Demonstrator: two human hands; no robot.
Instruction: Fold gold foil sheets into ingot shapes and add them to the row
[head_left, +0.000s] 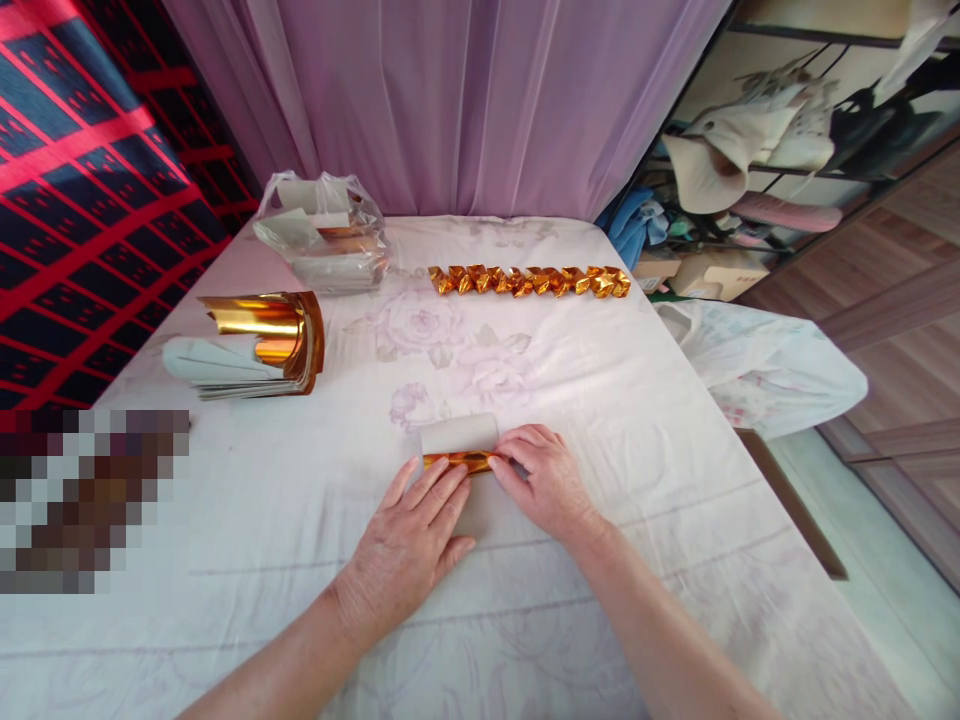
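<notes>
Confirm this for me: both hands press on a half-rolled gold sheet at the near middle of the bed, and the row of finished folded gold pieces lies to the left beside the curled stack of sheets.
Not quite. The row of folded gold pieces lies at the far side near the curtain, not beside the curled stack of sheets on the left. The head view shows it. The left hand and right hand do press on the half-rolled gold sheet.

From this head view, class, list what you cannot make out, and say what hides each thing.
- Gold sheet: mostly under the left hand and right hand; its full shape is hidden.
- Plastic bag: contents unclear through crinkled film.
- Mosaic patch: blurred out, nothing readable.
- Shelf clutter: jumbled and cut by the right edge.
- Folded gold chain: too small to count its folds.
</notes>
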